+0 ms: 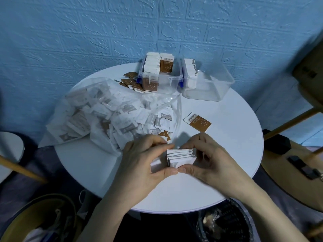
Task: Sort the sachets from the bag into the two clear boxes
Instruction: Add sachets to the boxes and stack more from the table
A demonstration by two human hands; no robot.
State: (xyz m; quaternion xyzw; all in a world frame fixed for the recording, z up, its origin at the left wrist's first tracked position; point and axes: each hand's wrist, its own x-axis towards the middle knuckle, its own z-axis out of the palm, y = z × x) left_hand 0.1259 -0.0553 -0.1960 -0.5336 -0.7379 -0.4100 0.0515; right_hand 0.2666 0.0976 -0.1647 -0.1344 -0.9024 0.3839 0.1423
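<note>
From the head camera, we look down on a round white counter (218, 154) set against a blue wall. Our left hand (145, 165) and right hand (208, 159) curl in from either side and pinch a small stack of white sachets (180, 158) between thumbs and fingertips, squaring it up on edge just above the near part of the counter. To the left the clear bag (90, 116) sprawls open, many sachets inside and spilling from its mouth. At the far edge stand the two clear boxes, side by side: the left box (161, 75) holds upright rows of white and brown packets, the right box (208, 81) a short row of white ones against its left wall. A loose brown sachet (197, 122) lies alone between the bag and the right box; a few more brown ones (131, 82) lie beside the left box.

We judge the stack the main risk: held only at its edges, it could fan out and scatter if our pinch loosens during the carry to the boxes.
</note>
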